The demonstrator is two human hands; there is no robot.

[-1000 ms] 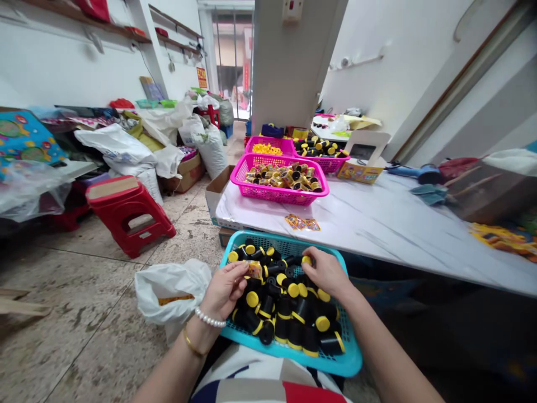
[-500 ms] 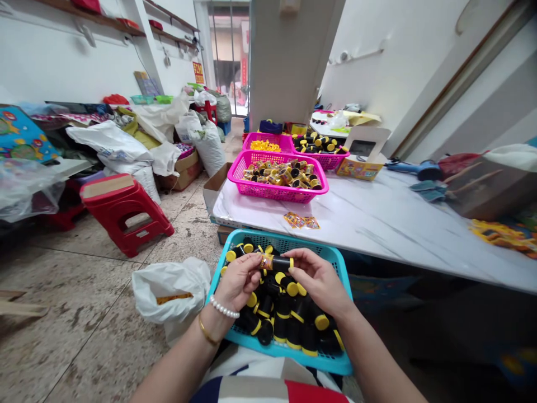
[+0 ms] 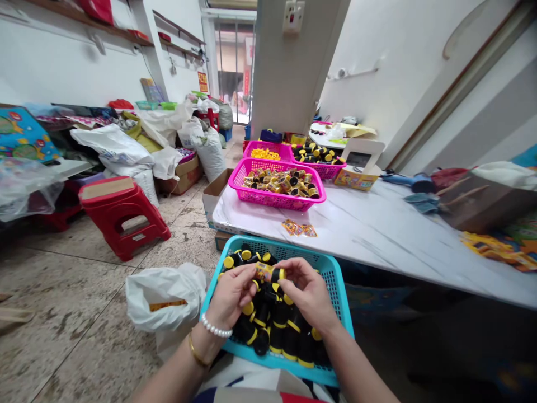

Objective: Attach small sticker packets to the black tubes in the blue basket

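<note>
My left hand pinches the left end of a colourful printed sleeve. The sleeve wraps most of a small black tube with a yellow cap. At the capped end, my right hand grips the tube between thumb and fingers. Both hands hold it level above a turquoise basket. Inside the basket lie several black tubes with yellow caps, without printed sleeves. A few flat printed sleeves lie on the table edge beyond the basket.
On the white table stands a pink basket of sleeved tubes. Behind it, another pink basket holds black tubes, beside small yellow parts. A white bag and a red stool are to the left.
The printed sleeve now covers much more of the black tube, with only a short black stretch showing by the cap. My right hand has come closer to my left. The view has shifted slightly.
</note>
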